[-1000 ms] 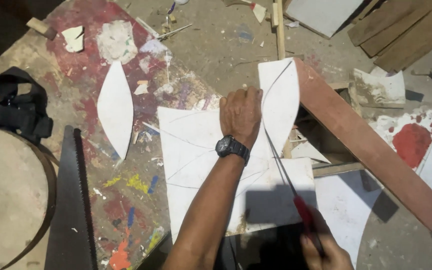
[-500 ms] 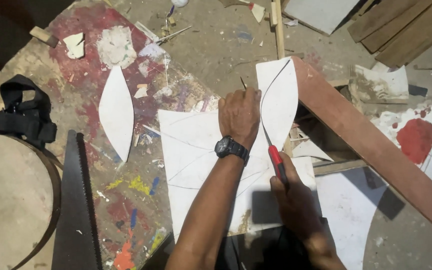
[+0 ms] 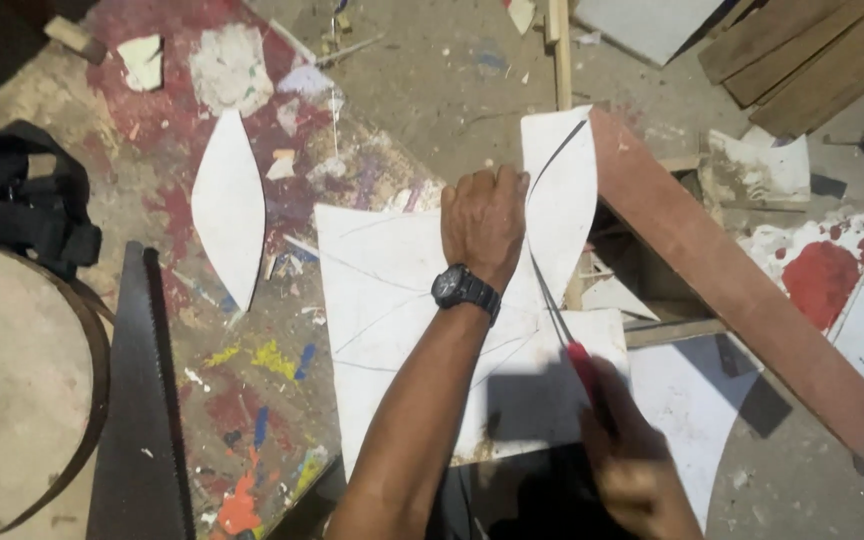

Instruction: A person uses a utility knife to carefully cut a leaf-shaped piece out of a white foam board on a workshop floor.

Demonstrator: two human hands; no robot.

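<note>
A white board (image 3: 382, 300) with curved pencil lines lies on the paint-stained floor. My left hand (image 3: 484, 218), a black watch on its wrist, presses flat on the board near its far edge. My right hand (image 3: 632, 462), blurred and partly in shadow, grips the red handle of a thin-bladed saw (image 3: 560, 318). The blade runs along a curved cut just right of my left hand, toward the board's pointed far section (image 3: 564, 190).
A leaf-shaped white cutout (image 3: 229, 215) lies to the left. A black handsaw (image 3: 137, 400) and a round wooden disc (image 3: 12, 385) sit at the lower left, with a black strap (image 3: 32, 215) above. A red-brown plank (image 3: 732, 280) slants at right; wood boards (image 3: 802, 50) lie far right.
My right hand has pulled the saw back toward me after pushing it forward half a second ago. My left hand stays pressed on the board.
</note>
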